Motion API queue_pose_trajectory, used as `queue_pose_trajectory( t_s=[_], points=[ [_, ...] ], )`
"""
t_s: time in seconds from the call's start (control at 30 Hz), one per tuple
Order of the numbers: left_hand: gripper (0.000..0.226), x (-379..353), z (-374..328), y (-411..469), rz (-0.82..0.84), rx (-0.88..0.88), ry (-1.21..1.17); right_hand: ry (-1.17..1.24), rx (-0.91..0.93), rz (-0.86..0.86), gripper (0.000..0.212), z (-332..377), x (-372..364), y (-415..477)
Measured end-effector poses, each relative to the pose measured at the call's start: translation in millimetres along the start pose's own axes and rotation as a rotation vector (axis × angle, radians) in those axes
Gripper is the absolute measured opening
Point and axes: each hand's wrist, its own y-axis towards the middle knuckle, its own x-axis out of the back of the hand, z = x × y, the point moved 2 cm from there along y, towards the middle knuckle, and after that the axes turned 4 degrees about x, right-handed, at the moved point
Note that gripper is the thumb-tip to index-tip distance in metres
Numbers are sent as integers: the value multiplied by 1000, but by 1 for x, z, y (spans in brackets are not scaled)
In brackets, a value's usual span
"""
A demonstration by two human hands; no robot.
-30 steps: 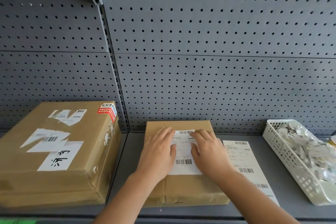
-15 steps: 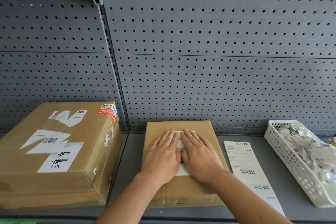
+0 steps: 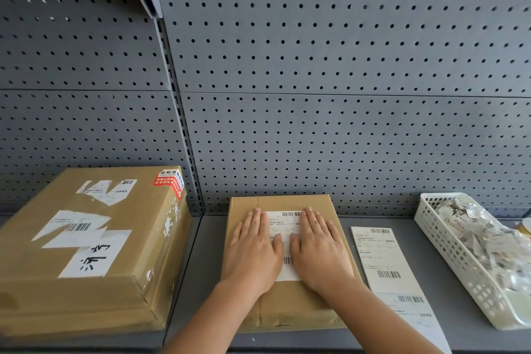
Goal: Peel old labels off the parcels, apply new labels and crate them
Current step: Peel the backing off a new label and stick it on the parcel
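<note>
Fingers: on both hands they are straight and held close together, lying flat. The left fingers (image 3: 254, 223) cover the label's left edge and the right fingers (image 3: 314, 223) its right edge. The thumbs turn in toward each other, a little apart.
Left hand (image 3: 253, 256): palm down, pressing on the label and the cardboard beside it.
Right hand (image 3: 320, 253): likewise palm down and pressing.
White printed shipping label (image 3: 284, 234): lies flat on top of the small parcel; barcodes at its far and near ends show between the hands.
Small flat brown cardboard parcel (image 3: 287, 310): sits mid-way along the grey metal shelf (image 3: 201, 267), under both hands.
Long white strip of printed labels (image 3: 385, 261): flat on the shelf, just right of the parcel.
White plastic lattice basket (image 3: 448, 256): at the far right, holding a heap of crumpled paper scraps (image 3: 488, 241).
Large brown cardboard box (image 3: 138, 244): on the left, with torn white label remnants, a handwritten patch and a red-and-white sticker (image 3: 169, 181) on top.
Grey pegboard wall (image 3: 316, 95): rises behind the shelf.
</note>
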Motion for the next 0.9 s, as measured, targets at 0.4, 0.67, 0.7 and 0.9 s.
queue_pose_trajectory(
  t_s=[0.4, 0.67, 0.7, 0.9],
  points=[
    [89, 0, -3, -33, 17, -261, 27, 45, 329, 22, 69, 8, 11, -30],
    [89, -6, -7, -37, -19, -195, 49, -59, 167, 39, 54, 7, -7, -35],
    [90, -6, -8, -38, -23, -174, 45, -59, 142, 31, 53, 8, -8, -35],
    [95, -7, -12, -41, -54, -62, 20, -26, 42, -14, 82, 8, -6, -41]
  ],
)
